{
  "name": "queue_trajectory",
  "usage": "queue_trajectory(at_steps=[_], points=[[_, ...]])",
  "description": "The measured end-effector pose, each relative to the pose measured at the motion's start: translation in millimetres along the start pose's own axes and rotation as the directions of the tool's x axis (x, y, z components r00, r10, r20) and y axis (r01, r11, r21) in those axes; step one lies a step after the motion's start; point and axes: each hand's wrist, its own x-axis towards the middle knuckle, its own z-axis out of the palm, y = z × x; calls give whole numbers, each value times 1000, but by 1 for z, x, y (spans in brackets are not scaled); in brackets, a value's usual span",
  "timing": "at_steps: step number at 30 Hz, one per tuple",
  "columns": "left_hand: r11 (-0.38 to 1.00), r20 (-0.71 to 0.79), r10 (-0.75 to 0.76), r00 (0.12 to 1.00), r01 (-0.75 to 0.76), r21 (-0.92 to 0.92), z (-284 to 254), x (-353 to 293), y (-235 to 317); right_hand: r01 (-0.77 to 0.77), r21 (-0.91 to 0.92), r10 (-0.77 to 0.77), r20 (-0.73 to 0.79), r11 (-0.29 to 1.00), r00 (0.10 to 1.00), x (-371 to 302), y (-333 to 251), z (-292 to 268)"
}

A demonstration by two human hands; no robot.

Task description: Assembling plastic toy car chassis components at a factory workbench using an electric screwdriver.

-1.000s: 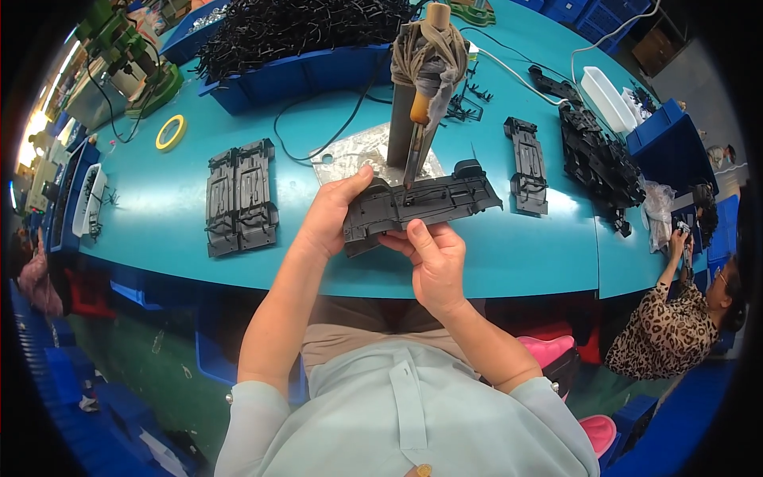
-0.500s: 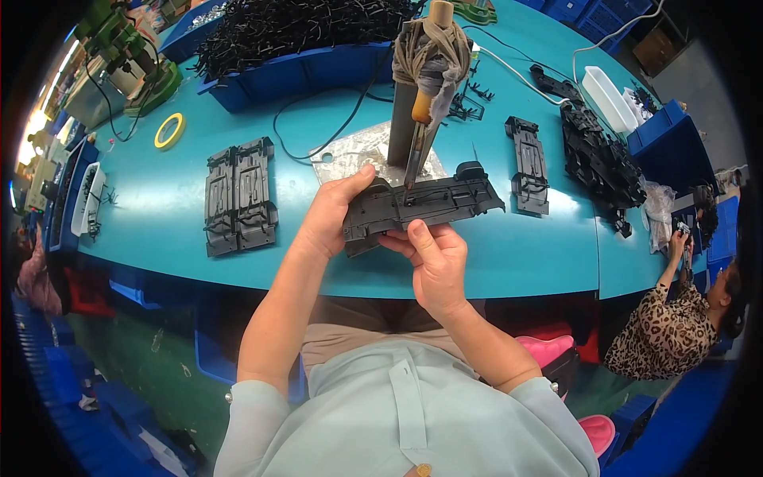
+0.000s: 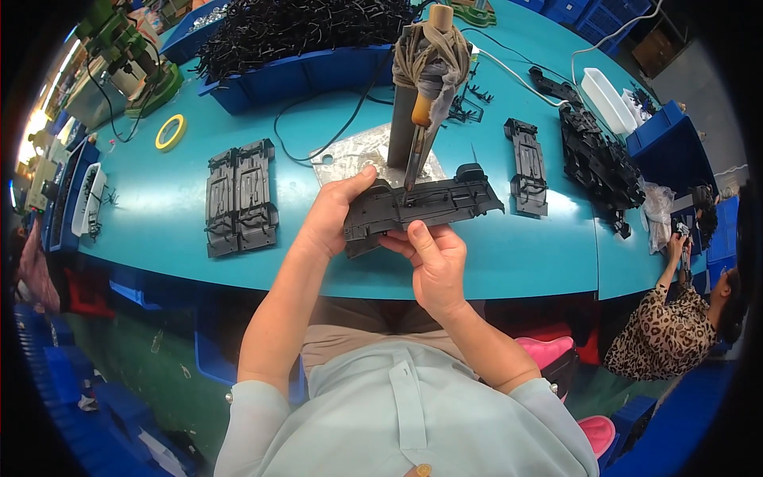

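Both my hands hold a black plastic chassis part [image 3: 453,205], long and shaped with rounded wheel arches. My left hand [image 3: 338,213] grips its left end, thumb on top. Toward the middle of the near edge, my right hand [image 3: 435,258] pinches it with the thumb above and the fingers beneath. The tip of a soldering iron [image 3: 416,151] with an orange-yellow handle meets the part's upper face. That iron is bound with cloth strips to an upright post [image 3: 401,127], pointing down. Under the post lies a scuffed metal plate [image 3: 354,151].
Two similar black parts [image 3: 240,197] lie at left, another [image 3: 528,167] at right beside a heap of them [image 3: 600,159]. A blue bin [image 3: 302,79] of thin black pieces stands behind. Yellow tape [image 3: 171,132] and a black cable [image 3: 318,151] rest on the table. A co-worker [image 3: 668,326] sits at right.
Almost nothing differs. The view has shifted very slightly; my hands keep the same hold, and the part stays under the iron's tip.
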Motion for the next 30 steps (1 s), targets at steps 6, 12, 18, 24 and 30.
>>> queue_trajectory(at_steps=[6,12,18,24,30], points=[[1000,-2,7,1000,-7,9,1,-3,1,0,-14,0,-8,1000,1000,-1,0,1],[1000,3,8,1000,-8,-19,1,-1,1,1,-12,-2,-14,1000,1000,-2,-2,3],[1000,-9,6,1000,-6,1,-6,3,-2,-3,-10,3,-15,1000,1000,0,-1,4],[1000,-19,7,1000,-7,-16,-6,6,-5,-1,-11,1,-15,1000,1000,0,-1,3],[1000,4,-9,1000,9,-14,-8,5,-4,-4,-13,4,-16,1000,1000,0,-1,5]])
